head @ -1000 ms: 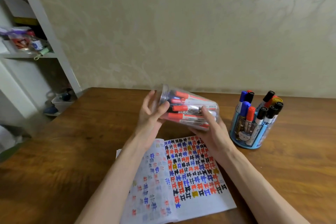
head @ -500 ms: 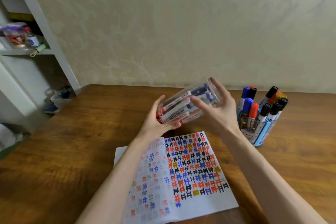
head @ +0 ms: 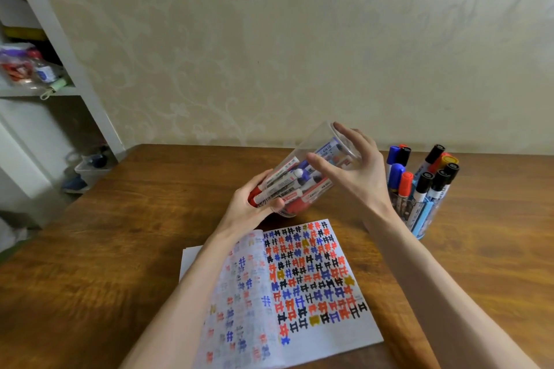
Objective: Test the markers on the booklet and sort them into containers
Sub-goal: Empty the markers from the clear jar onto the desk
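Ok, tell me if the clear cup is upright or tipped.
Tipped: the clear cup slants off the table between left hand and right hand, markers lying along it.

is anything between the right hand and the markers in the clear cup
Yes, the wall of the clear cup. The right hand holds its raised end from outside, while the markers lie at the low end by the left hand.

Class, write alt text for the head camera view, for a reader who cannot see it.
A left hand and a right hand hold a tilted clear cup of markers above a wooden table. Below lies an open booklet covered in coloured marks; a blue holder of upright markers stands at the right.
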Motion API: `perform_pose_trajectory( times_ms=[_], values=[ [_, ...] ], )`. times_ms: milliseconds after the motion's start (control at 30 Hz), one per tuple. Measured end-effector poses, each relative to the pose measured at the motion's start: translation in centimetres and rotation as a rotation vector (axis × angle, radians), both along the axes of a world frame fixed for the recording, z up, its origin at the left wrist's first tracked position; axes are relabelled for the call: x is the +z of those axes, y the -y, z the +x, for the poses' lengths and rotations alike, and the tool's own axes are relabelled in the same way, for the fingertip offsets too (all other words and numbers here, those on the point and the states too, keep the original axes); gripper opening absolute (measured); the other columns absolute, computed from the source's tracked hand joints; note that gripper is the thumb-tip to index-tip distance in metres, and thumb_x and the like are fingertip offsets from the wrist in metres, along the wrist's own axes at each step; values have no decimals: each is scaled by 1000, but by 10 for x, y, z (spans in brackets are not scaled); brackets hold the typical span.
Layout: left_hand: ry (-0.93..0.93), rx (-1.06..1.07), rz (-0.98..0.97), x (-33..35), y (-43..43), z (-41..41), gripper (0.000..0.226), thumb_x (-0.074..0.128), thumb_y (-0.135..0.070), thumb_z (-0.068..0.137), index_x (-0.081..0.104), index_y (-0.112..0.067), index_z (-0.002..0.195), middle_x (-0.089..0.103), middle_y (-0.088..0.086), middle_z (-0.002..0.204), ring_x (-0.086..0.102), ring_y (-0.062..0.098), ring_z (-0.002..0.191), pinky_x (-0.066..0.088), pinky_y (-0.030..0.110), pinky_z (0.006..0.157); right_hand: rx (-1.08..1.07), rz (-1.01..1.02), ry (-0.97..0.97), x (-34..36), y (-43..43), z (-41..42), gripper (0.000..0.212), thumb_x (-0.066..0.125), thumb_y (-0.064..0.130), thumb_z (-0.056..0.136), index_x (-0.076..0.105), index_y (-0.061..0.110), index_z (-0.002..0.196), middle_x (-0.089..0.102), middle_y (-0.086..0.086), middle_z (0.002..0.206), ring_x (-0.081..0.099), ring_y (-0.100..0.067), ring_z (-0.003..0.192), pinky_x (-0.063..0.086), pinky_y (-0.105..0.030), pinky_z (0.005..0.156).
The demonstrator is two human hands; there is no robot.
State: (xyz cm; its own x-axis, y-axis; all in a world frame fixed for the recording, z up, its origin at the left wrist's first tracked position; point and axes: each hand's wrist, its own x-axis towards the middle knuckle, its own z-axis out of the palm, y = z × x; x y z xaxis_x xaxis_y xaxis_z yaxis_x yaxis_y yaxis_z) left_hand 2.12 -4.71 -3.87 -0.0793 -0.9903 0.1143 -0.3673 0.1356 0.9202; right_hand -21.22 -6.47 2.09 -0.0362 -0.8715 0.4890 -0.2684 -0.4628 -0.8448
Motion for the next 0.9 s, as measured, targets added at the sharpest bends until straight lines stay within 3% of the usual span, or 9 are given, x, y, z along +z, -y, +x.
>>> perform_pose_trajectory(
  times_ms=[200,367,467,533,733,900],
  values=[
    [6,-29,5,-1,0,2,74,82,-29,81,44,-41,143,59,-25,124,55,-25,107,49,3,77,-18,-74,-68,13,-5,-1,78,85,53,74,57,39,145,42,0,159,44,-7,131,40,9,77],
    [23,3,9,-3,2,0,84,86,-42,67,45,-51,139,62,-25,126,58,-14,114,49,15,86,-43,-146,-80,21,-6,-2,76,85,55,76,59,37,145,41,1,160,45,-10,136,47,-18,96],
    [53,36,14,-5,4,-1,76,87,-29,76,46,-53,135,60,-29,119,56,-21,106,46,10,82,-63,-159,-100,24,-4,-4,72,85,55,78,60,38,143,44,-1,156,48,-9,131,49,-21,97],
    [62,43,2,-6,4,0,73,86,-27,78,47,-53,134,60,-29,120,55,-22,105,44,9,81,-71,-156,-120,26,-4,-6,72,86,56,78,61,38,143,46,-1,156,50,-11,131,53,-30,99],
    [73,59,-17,-9,6,1,73,86,-41,72,50,-56,134,58,-24,130,53,-7,114,46,20,90,-90,-169,-137,36,-3,-13,72,87,56,77,63,37,142,46,-2,157,50,-12,133,52,-35,101],
    [83,36,-40,-12,8,-1,89,86,-55,60,51,-48,142,60,-18,135,58,0,121,52,20,91,-109,-178,-205,51,0,-18,72,87,55,77,64,32,141,46,-5,156,46,-9,131,49,-35,103]
  ],
)
